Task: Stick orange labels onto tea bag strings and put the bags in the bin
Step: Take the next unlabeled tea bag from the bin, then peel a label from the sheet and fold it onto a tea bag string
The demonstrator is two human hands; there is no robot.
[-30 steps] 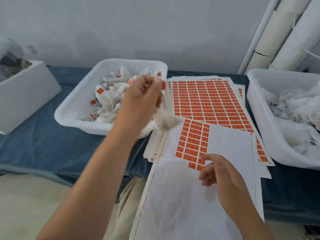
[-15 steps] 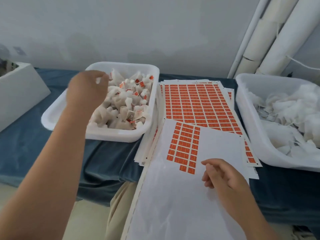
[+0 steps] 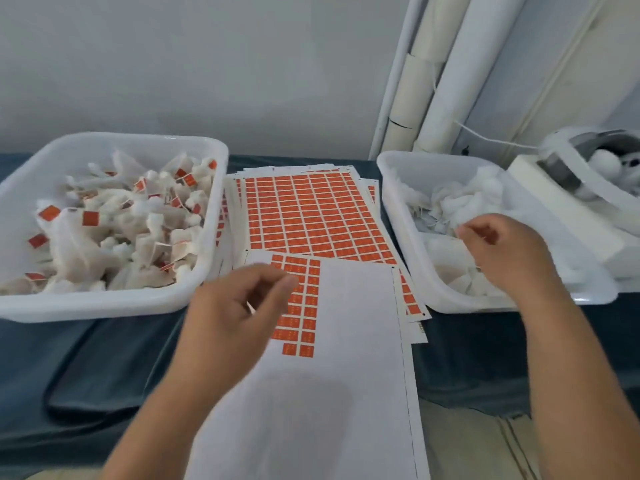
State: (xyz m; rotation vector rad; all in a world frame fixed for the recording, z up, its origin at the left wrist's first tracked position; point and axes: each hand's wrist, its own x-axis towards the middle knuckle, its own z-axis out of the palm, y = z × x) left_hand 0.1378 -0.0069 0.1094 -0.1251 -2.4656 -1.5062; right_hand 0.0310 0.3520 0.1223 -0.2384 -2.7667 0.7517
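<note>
Tea bags (image 3: 464, 199) are lying tangled in the bin (image 3: 391, 188) under the right grip (image 3: 502, 251); one pull may be dragging several out. Whether it is pinching one, I cannot tell. The left grip (image 3: 239, 306), loosely curled, empty, is hovering over the label sheet (image 3: 356, 323). A blue table (image 3: 121, 358) is standing before a plain wall (image 3: 207, 64).

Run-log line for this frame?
phase: fetch next bag | left hand: above label sheet, nothing seen held | right hand: in right bin among unlabelled bags, grip unclear | left bin: labelled bags

Little packing workroom, blue-cloth table (image 3: 121, 358), white bin (image 3: 86, 308) full of tagged tea bags (image 3: 114, 244), stacked orange label sheets (image 3: 311, 216), bare pipes (image 3: 446, 81) on wall (image 3: 207, 64)
</note>
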